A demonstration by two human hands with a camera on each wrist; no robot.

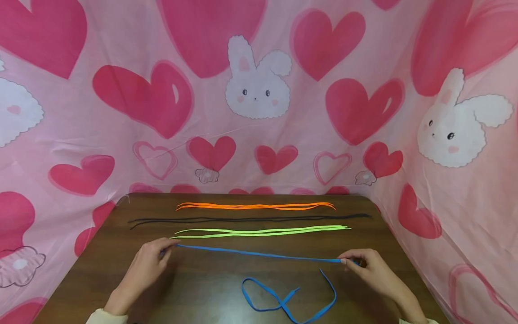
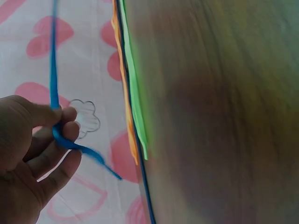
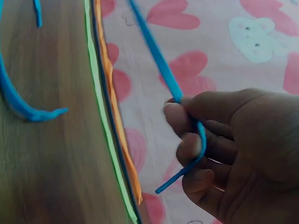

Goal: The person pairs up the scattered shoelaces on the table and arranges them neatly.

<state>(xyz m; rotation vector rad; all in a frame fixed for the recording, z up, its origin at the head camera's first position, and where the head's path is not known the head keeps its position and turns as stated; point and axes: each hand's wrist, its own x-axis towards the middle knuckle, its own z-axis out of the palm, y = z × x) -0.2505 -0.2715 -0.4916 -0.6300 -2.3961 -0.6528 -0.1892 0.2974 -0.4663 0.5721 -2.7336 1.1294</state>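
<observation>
A blue shoelace [image 1: 259, 254] is stretched nearly straight between both hands, raised off the table. My left hand [image 1: 149, 261] pinches it near one end between thumb and index finger; in the left wrist view its short tail [image 2: 100, 158] runs over the other fingers. The right hand [image 1: 372, 267] pinches it near the opposite end, and the right wrist view shows that tail [image 3: 175, 179] dangling past curled fingers. A second blue shoelace [image 1: 263, 309] lies in loose loops on the table, below and between the hands.
Beyond the held lace, green shoelaces [image 1: 263, 232], black shoelaces [image 1: 251, 219] and orange shoelaces [image 1: 255, 206] lie in straight rows across the brown wooden table [image 1: 194, 288]. Pink cloth [image 1: 307, 121] with hearts and rabbits hangs around the back and sides.
</observation>
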